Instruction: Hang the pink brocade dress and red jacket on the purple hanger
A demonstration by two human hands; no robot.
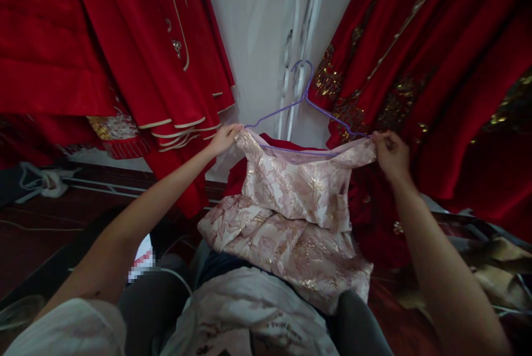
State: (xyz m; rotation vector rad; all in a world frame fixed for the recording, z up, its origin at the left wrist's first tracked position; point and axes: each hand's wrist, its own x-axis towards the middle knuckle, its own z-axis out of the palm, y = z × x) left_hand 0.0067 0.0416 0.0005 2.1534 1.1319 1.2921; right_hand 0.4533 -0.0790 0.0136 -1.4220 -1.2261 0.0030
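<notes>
A pale pink brocade garment [291,206] with a gold floral pattern hangs from a thin purple wire hanger [305,104] and drapes down onto my lap. My left hand [224,139] pinches the garment's left shoulder at the hanger's left end. My right hand [388,151] is closed on the right shoulder at the hanger's right end. Both arms are stretched forward, holding the top edge spread wide.
Red garments with gold embroidery hang at the left [124,40] and the right [436,68], with a white wall [257,24] between them. A red cloth [374,223] lies behind the pink garment. White cords [41,181] lie on the dark floor at left.
</notes>
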